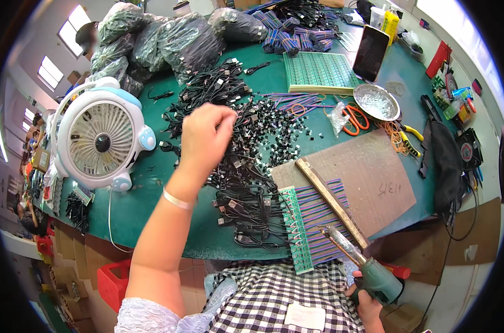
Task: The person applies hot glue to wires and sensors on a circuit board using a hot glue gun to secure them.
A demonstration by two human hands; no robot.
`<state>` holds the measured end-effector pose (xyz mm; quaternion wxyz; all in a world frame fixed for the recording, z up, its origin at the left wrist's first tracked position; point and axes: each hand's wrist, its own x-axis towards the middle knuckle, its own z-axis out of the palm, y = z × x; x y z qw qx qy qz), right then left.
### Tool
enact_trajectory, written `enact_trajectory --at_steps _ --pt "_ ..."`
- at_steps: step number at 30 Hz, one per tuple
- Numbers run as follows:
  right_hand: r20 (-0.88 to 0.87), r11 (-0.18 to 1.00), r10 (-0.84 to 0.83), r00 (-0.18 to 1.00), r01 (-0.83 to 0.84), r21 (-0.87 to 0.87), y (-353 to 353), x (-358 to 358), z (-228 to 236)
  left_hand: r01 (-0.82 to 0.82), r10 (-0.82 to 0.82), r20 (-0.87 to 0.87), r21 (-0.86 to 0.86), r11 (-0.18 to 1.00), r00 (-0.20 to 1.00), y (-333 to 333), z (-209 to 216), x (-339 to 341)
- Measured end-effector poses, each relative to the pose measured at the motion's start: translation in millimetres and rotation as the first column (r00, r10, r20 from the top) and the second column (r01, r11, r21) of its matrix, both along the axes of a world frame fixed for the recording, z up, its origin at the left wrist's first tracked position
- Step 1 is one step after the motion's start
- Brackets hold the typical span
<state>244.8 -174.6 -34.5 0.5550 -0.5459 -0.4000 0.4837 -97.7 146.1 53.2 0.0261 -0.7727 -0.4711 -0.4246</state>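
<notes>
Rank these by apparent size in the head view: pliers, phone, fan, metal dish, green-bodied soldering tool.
1. Fan
2. Green-bodied soldering tool
3. Phone and metal dish: too alike to rank
4. Pliers

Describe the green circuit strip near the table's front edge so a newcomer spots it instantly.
On the green table, find the flat brown board at right. By its near-left side lies the narrow green circuit strip, running toward the checked apron. Unlike the stacked green panels farther back, it has purple-and-blue wires on its right and black cables to its left.
</notes>
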Motion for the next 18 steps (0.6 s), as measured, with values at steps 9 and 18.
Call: enact_trajectory --at_steps 9,18 --pt "-0.027 0.998 -0.050 0.998 0.049 -0.032 10 -15 29 0.182 0.016 0.396 -0.458 0.870 0.918 64 -26 -13" --pt "0.062 0.996 0.084 0.995 -0.084 0.013 17 -9 21 0.499 -0.217 0.792 -0.125 0.858 0.571 34 55 -31"
